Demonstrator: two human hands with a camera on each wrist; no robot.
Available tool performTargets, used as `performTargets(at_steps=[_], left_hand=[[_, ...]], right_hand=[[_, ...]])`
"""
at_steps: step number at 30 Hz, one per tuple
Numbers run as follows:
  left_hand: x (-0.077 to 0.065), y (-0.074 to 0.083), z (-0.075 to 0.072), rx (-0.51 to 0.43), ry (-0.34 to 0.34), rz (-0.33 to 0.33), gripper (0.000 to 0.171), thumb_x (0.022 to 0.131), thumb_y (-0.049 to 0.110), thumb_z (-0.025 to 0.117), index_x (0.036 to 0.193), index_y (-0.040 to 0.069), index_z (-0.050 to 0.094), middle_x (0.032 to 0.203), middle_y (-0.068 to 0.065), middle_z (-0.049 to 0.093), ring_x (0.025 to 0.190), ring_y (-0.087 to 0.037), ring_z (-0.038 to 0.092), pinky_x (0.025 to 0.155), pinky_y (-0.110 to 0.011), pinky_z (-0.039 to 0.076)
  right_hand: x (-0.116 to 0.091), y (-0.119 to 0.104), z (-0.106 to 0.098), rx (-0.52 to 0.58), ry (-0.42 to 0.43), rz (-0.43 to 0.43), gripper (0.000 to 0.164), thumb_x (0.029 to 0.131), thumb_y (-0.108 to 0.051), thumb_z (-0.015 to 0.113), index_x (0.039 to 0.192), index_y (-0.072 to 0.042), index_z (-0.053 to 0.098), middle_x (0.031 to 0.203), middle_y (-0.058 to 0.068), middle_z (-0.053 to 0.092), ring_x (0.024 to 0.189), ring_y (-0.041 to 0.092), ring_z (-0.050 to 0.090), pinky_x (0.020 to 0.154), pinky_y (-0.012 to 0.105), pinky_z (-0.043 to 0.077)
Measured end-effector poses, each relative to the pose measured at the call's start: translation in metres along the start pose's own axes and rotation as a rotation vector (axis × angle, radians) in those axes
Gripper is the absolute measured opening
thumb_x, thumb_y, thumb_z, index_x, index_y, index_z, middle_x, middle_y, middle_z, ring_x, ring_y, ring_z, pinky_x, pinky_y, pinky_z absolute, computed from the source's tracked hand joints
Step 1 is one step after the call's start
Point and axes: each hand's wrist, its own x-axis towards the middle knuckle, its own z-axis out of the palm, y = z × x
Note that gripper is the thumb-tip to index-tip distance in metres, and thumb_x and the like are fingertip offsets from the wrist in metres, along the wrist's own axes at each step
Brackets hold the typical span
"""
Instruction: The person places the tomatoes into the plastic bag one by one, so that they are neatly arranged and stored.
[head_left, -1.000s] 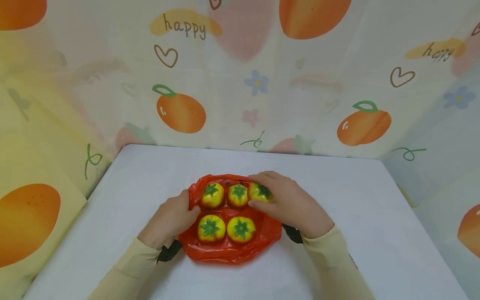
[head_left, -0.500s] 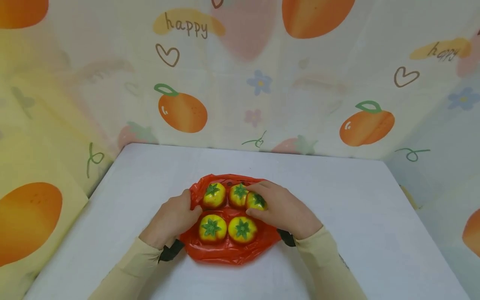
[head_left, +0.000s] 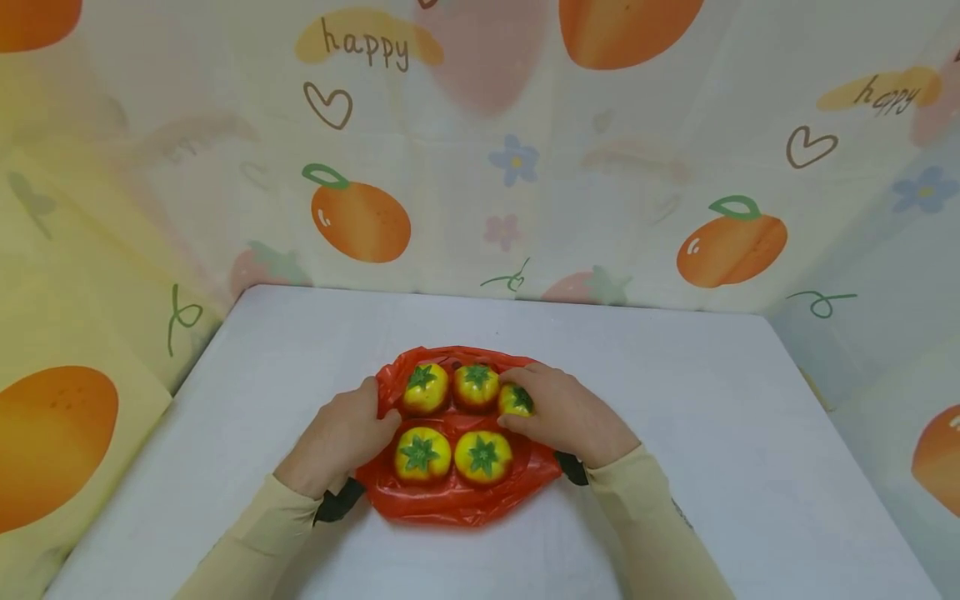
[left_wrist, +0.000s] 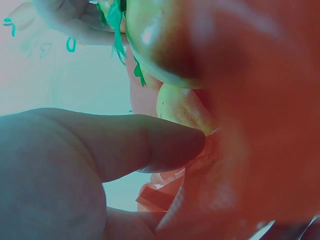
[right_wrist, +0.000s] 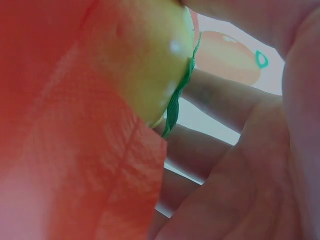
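A red plastic bag lies spread on the table, with several yellow imitation fruits on it. Each fruit is reddish at the base and has a green star-shaped leaf cap. Three are in the far row, including a fruit at upper left and one beside it; two more sit nearer. My left hand pinches the bag's left edge, its thumb over the red film. At the far row's right end, my right hand holds a fruit between thumb and fingers, partly covering it.
The white table extends around the bag on all sides. Behind it hangs a pale backdrop printed with oranges, hearts and flowers. Dark straps show at the wrists.
My right hand has shifted left and nearer with its fruit, first overlapping the middle far fruit, then standing slightly right of it. My left hand stays at the bag's edge.
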Motion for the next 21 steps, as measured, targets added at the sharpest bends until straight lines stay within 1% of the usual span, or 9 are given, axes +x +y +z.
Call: performTargets(at_steps=[8, 17, 19, 21], left_hand=[[-0.0015, -0.0009, -0.0001, 0.017, 0.013, 0.013, 0.049, 0.103, 0.023, 0.062, 0.138, -0.008, 0.048, 0.112, -0.019, 0.07, 0.086, -0.024, 0.066, 0.07, -0.035, 0.063], [-0.0012, -0.0017, 0.0001, 0.01, 0.003, 0.0, 0.052, 0.103, 0.025, 0.062, 0.142, -0.007, 0.046, 0.118, -0.021, 0.07, 0.09, -0.025, 0.067, 0.073, -0.037, 0.064], [0.0005, -0.0015, -0.0006, 0.013, -0.008, 0.001, 0.056, 0.104, 0.027, 0.063, 0.145, -0.006, 0.045, 0.122, -0.021, 0.07, 0.093, -0.025, 0.067, 0.075, -0.038, 0.064], [0.0016, -0.003, -0.0025, 0.032, -0.013, 0.0, 0.067, 0.104, 0.034, 0.064, 0.152, -0.006, 0.04, 0.131, -0.025, 0.068, 0.101, -0.03, 0.069, 0.081, -0.044, 0.066]], right_hand=[[0.0021, 0.0012, 0.0041, -0.007, -0.011, 0.021, 0.058, 0.096, -0.039, 0.08, 0.147, -0.017, 0.064, 0.143, 0.003, 0.068, 0.134, 0.025, 0.061, 0.116, 0.051, 0.053], [0.0043, 0.0007, 0.0083, -0.016, -0.005, 0.025, 0.058, 0.095, -0.038, 0.08, 0.146, -0.015, 0.064, 0.142, 0.004, 0.069, 0.133, 0.025, 0.061, 0.116, 0.051, 0.052], [0.0041, 0.0013, 0.0095, -0.022, 0.0, 0.03, 0.059, 0.095, -0.039, 0.08, 0.146, -0.014, 0.064, 0.143, 0.004, 0.068, 0.134, 0.026, 0.061, 0.117, 0.051, 0.052], [0.0027, 0.0013, 0.0097, -0.021, 0.003, 0.036, 0.062, 0.095, -0.041, 0.08, 0.148, -0.014, 0.063, 0.144, 0.005, 0.068, 0.135, 0.026, 0.061, 0.117, 0.051, 0.051]])
